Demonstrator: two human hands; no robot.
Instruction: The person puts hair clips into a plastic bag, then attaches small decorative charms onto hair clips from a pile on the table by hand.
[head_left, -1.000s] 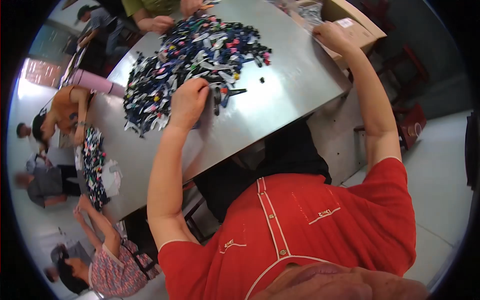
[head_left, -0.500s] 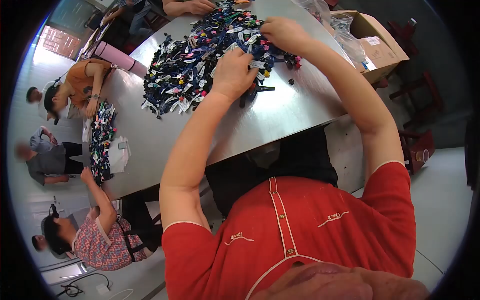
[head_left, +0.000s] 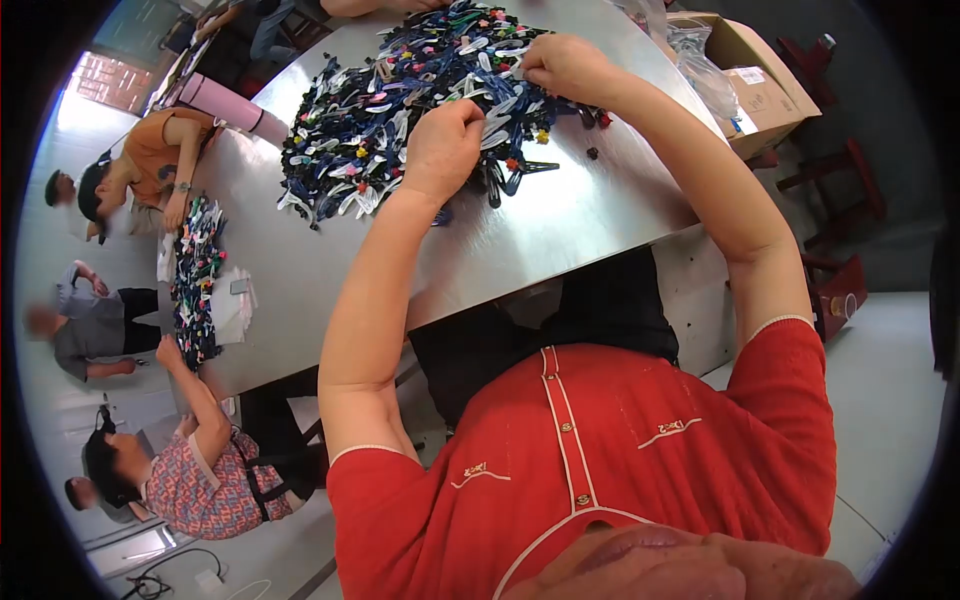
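A wide heap of hair clips (head_left: 345,145) lies on the metal table (head_left: 470,262), mostly white, navy and black, with small coloured pieces among them. My left hand (head_left: 443,150) is over the near middle of the heap, its fingers pinched together; anything in them is hidden. At the heap's right side is my right hand (head_left: 572,68), fingers curled inward against the thumb, and I cannot make out what they hold. Several dark clips (head_left: 512,180) lie loose at the near edge, between and below my hands. A small dark piece (head_left: 592,153) sits apart on the right.
A cardboard box (head_left: 765,105) with clear plastic bags stands beyond the table's right edge. On the left, a second strip of clips (head_left: 197,280) lies before two people, next to white paper (head_left: 232,312). A pink roll (head_left: 232,108) is at the far left edge. Another person's arm reaches in at the top.
My left hand has drawn back slightly leftward, and its spread fingers have closed into a pinch. My right hand stays at the heap's right side, its fingers more curled. The view has shifted a little.
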